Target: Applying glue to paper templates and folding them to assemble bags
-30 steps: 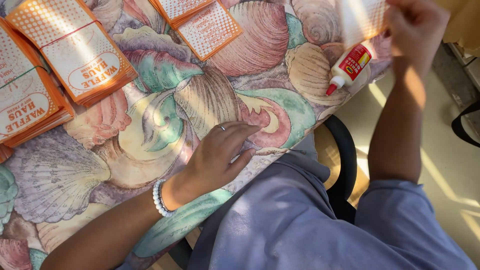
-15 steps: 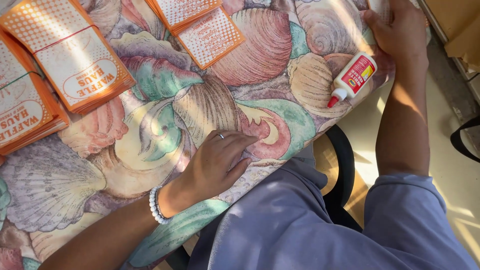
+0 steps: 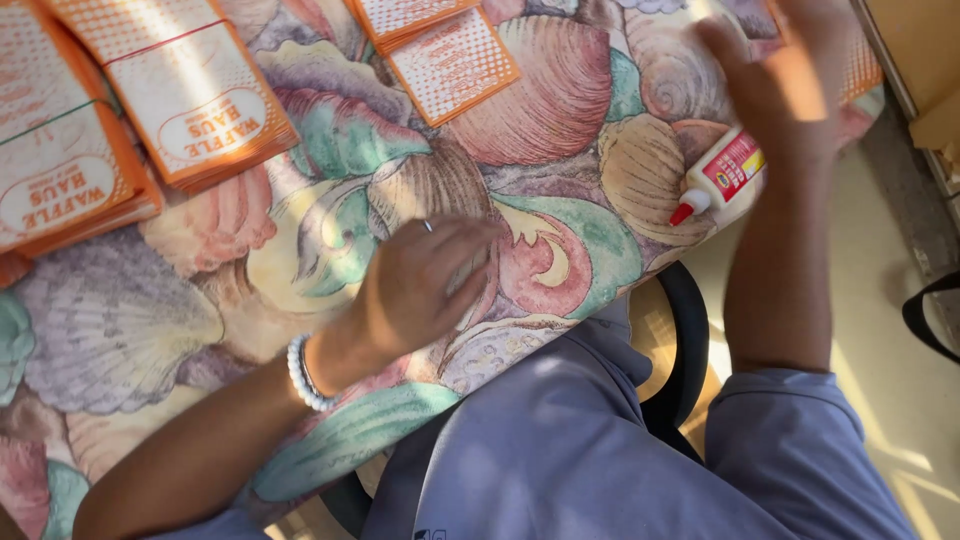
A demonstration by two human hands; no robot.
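So the biggest thing under my hands is the seashell-print tablecloth (image 3: 560,90). Up and to the left of my left hand (image 3: 425,285) sit stacks of orange-and-white paper bags (image 3: 190,95), well apart from it. That left hand rests on the cloth with fingers curled, gripping nothing I can make out. My right hand (image 3: 790,85) is blurred, so I can't tell its grip. The small white glue bottle (image 3: 722,178) with the red tip lies just below it.

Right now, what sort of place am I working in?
Probably a home or small-shop craft table: a seashell-print tablecloth, stacks of orange-and-white paper bags and a small glue bottle under your right hand.
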